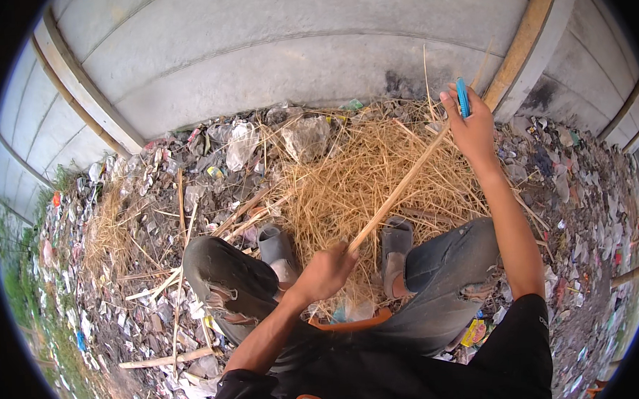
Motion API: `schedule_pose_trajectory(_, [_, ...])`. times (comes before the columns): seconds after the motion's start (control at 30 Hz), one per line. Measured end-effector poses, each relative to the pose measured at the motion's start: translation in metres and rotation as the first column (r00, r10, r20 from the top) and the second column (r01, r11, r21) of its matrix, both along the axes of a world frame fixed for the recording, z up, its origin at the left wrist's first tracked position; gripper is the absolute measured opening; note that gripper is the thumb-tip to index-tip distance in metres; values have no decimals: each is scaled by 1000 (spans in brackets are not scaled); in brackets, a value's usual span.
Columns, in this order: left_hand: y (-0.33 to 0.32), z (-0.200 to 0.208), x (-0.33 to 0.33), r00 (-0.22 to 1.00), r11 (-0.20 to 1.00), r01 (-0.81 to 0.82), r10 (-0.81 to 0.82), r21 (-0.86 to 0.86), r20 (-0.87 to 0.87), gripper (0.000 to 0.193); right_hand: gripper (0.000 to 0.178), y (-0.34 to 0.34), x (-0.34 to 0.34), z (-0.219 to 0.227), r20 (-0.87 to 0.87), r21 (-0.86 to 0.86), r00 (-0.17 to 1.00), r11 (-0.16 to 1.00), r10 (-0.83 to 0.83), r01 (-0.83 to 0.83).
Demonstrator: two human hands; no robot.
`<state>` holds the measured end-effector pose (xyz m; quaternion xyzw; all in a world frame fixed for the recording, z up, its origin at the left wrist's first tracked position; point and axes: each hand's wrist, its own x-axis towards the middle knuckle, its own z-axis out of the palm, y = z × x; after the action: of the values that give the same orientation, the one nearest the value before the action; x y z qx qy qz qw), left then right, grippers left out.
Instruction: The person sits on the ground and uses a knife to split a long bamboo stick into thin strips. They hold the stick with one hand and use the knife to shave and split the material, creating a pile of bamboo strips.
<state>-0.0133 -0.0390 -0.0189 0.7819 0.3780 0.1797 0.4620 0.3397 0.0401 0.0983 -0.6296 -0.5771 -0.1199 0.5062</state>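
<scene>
A long, pale bamboo strip [403, 187] slants across the space between my knees, its far end up and to the right. My left hand [328, 272] is closed in a fist round its near end. At the far end, my right hand [475, 127] grips a blue tool handle [462, 97] that looks like a cutter knife; its blade is hidden. The strip reaches this hand's palm, and a thin sliver sticks out beyond the fingers. Beneath the strip lies a heap of straw-coloured shavings [347, 177].
I sit low on an orange seat [352, 322], my grey clogs [275, 245] beside the shavings. Loose bamboo strips [168, 358] lie at the left among scattered litter. A grey concrete wall [313, 64] with posts stands ahead, a whitish lump [307, 139] near its foot.
</scene>
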Motion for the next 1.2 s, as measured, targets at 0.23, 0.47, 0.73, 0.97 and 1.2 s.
schedule_pose_trajectory(0.23, [13,1,0,959,967,-208,231,-147,165,45,49,-30,-30,16,102,-142,990,986,100,-85])
schedule_pose_trajectory(0.47, [25,5,-1,894,933,-331,358,-139,271,44,60,-40,-99,4,94,-614,852,704,515,-358])
schedule_pose_trajectory(0.73, [25,7,0,904,935,-348,352,-62,242,40,61,-44,-140,-24,27,-763,740,492,672,-420])
schedule_pose_trajectory(0.97, [20,11,-4,937,948,-295,311,-117,159,41,69,-26,-131,-39,111,-818,805,513,583,-259])
schedule_pose_trajectory(1.2, [8,8,-9,982,982,-173,178,-72,63,37,68,11,-75,-24,139,-750,959,658,247,-61])
